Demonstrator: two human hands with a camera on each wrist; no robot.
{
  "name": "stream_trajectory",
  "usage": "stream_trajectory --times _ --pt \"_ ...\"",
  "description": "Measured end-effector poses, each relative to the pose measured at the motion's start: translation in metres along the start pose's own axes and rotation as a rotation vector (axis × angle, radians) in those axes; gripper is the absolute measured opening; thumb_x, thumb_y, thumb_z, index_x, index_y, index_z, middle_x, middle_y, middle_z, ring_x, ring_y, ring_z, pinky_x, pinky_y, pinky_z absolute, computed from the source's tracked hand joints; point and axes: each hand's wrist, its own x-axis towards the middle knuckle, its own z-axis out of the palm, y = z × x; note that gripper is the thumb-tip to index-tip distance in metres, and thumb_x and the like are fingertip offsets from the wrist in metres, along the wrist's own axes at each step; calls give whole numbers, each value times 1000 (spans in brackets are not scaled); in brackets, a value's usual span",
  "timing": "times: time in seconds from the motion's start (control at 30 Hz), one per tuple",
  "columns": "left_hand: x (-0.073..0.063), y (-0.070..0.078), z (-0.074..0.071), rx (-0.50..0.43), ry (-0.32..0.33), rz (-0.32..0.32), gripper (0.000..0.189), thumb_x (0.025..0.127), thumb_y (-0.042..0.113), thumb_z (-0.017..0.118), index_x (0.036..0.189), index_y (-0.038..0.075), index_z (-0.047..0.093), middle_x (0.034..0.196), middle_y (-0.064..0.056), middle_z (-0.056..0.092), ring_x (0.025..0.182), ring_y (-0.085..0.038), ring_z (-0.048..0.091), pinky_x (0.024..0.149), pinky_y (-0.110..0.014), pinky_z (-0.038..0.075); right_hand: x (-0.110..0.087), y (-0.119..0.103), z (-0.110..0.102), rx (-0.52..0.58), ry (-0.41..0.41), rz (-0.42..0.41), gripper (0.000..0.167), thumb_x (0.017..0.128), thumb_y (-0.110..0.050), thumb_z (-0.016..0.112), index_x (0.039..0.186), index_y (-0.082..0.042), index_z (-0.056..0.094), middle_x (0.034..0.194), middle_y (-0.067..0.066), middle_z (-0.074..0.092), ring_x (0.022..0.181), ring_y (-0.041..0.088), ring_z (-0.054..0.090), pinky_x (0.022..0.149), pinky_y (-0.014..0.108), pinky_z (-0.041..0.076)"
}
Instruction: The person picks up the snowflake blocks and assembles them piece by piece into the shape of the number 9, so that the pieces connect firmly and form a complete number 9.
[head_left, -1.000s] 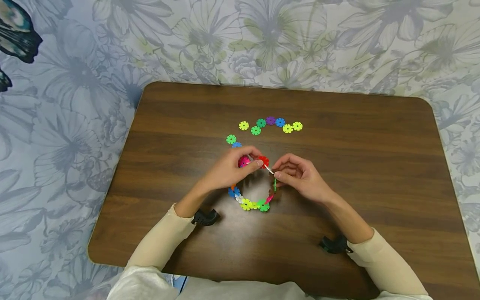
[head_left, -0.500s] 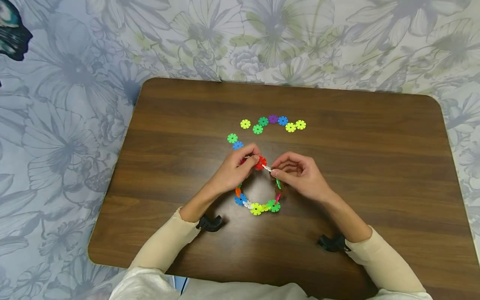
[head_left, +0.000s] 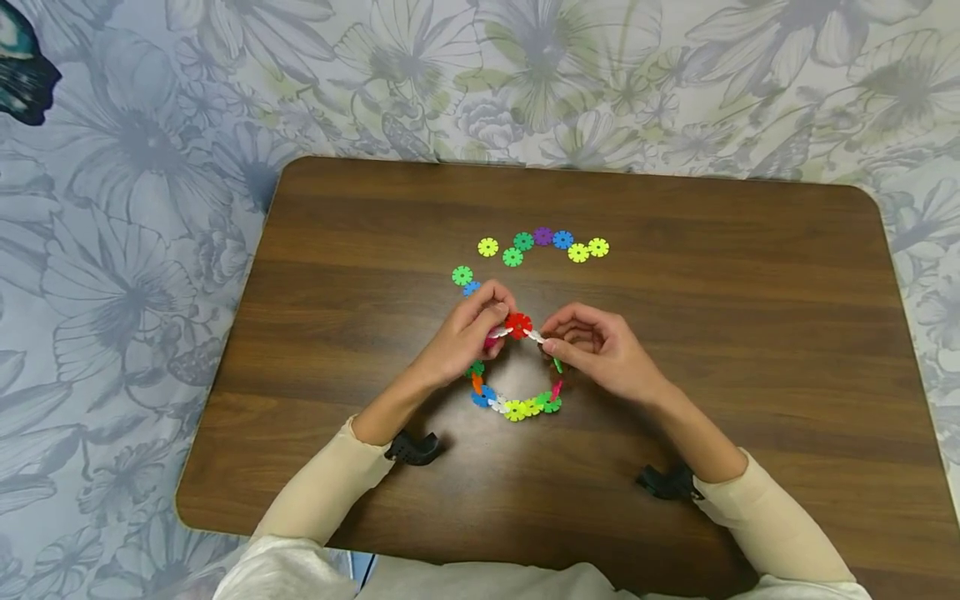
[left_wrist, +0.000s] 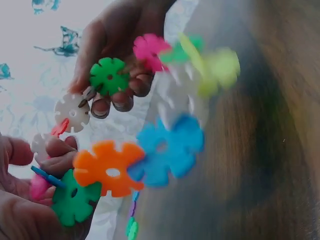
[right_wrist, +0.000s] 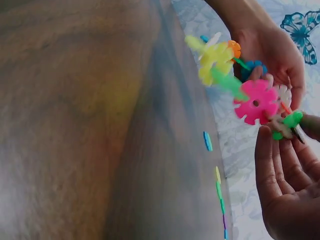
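Observation:
Notched plastic discs of many colours are joined edge to edge in a ring, held up between both hands. Along its top are a red disc (head_left: 518,326) and a white disc (left_wrist: 72,112). Lower down hang an orange disc (left_wrist: 107,169), a blue disc (left_wrist: 170,150) and a yellow disc (head_left: 515,410). My left hand (head_left: 456,340) grips the upper left of the ring, beside the red disc, by white and pink discs partly hidden in its fingers. My right hand (head_left: 603,348) pinches the upper right, by a brown piece and a green disc (left_wrist: 111,77).
Behind the hands, loose discs lie on the brown wooden table (head_left: 750,333): a purple disc (head_left: 543,237), a yellow disc (head_left: 488,247), a green disc (head_left: 462,275) and several others. A flower-patterned wall (head_left: 562,83) stands at the table's far edge. Each wrist wears a black camera mount (head_left: 414,448).
My left fingers have shifted from the red disc up and left along the ring, so the red disc shows whole. The lower part of the ring has swung rightward. My right hand keeps its pinch.

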Motion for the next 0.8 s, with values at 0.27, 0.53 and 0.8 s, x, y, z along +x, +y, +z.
stream_trajectory --times 0.27,0.53,0.8 --pt "-3 -1 -9 -37 3 49 8 102 11 51 97 5 53 81 -13 53 53 -22 39 48 -25 35 15 3 -28 -257 11 -13 22 97 -19 69 118 -13 66 111 2 71 100 18 70 85 30 60" --pt "0 2 -12 -76 90 77 11 100 3 44 92 3 52 76 -10 53 48 -20 35 44 -25 32 59 15 -87 -761 227 22 33 96 -31 71 120 -10 67 113 8 69 100 26 61 88 43 46" --pt "-9 -5 -11 -86 71 20 10 101 3 43 94 1 49 78 -11 52 50 -19 35 45 -24 31 88 33 -98 -981 132 67 37 92 -34 75 119 -10 70 127 14 58 115 36 42 92 51 42"
